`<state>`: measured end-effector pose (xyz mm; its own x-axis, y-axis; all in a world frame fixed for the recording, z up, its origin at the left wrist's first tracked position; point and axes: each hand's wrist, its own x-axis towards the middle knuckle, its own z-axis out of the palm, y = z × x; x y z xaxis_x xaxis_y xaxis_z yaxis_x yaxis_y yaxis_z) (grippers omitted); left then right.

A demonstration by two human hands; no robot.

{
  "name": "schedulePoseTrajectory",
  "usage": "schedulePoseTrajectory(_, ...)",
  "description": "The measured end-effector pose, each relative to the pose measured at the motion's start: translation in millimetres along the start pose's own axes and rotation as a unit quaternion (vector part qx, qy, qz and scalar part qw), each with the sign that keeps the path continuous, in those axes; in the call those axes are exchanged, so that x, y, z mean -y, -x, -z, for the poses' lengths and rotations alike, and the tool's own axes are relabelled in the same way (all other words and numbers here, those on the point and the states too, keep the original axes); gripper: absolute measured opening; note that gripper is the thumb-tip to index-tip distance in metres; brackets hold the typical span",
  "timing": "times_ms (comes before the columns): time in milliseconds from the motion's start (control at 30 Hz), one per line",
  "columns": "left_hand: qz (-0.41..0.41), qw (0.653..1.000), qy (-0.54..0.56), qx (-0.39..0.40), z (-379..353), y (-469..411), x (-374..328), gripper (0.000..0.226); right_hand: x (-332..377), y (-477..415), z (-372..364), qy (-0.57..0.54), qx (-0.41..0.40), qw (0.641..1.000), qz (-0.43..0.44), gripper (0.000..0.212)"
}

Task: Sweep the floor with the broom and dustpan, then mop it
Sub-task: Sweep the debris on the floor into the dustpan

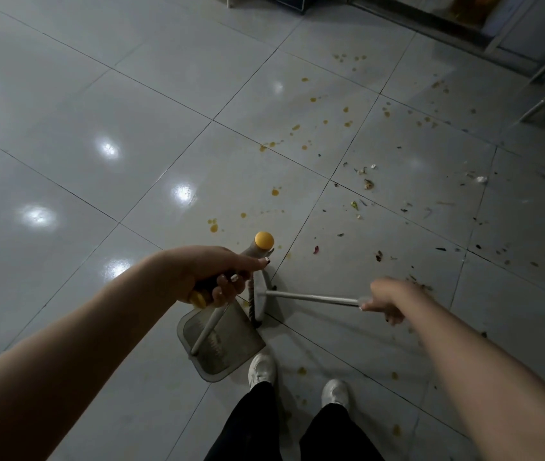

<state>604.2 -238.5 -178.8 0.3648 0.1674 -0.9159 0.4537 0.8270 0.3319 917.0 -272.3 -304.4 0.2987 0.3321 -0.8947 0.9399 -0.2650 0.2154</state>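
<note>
- Low in the frame, left hand [212, 277] is wrapping fingers around one dustpan [221, 344] handle, running upward.
- Right hand [386, 299] is apparently clasping one broom [311, 297] shaft, pointing left.

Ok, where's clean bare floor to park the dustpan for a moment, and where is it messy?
The tiles left of the left hand and dustpan are bare, showing only light reflections. Crowded: debris litters the tiles ahead of the right hand, and orange stains run from the handle's orange cap towards the far right.
</note>
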Motion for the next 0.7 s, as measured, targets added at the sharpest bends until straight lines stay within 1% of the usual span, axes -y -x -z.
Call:
schedulePoseTrajectory(67,0.003,1.0,-0.001,-0.005,1,0,-1,0.028,-1,-4,-10,-0.036,0.044,0.998,-0.009,0.047)
schedulePoseTrajectory(100,0.005,1.0,-0.003,-0.006,0,-1,-1,0.029,1,-6,-14,-0.045,0.047,0.998,-0.007,0.044)
schedulePoseTrajectory(167,0.01,1.0,-0.005,-0.005,-2,-2,-3,0.028,8,-12,-22,-0.062,0.027,0.998,-0.002,0.035)
schedulePoseTrajectory(200,0.012,1.0,-0.007,-0.003,-4,-3,-5,0.028,12,-14,-26,-0.061,0.015,0.998,-0.002,0.034)
schedulePoseTrajectory(333,0.019,0.999,-0.029,0.005,-13,-8,-11,0.029,29,-21,-38,0.035,-0.048,0.998,0.01,0.04)
schedulePoseTrajectory(467,0.023,0.998,-0.052,0.014,-27,-16,-22,0.033,35,-35,-44,0.094,-0.096,0.991,0.028,0.033)
schedulePoseTrajectory(600,0.03,0.998,-0.058,-0.005,-46,-29,-39,0.031,10,-59,-34,0.159,-0.131,0.977,0.048,0.029)
schedulePoseTrajectory(700,0.037,0.998,-0.053,-0.026,-58,-40,-57,0.028,-18,-79,-25,0.162,-0.141,0.976,0.035,0.029)
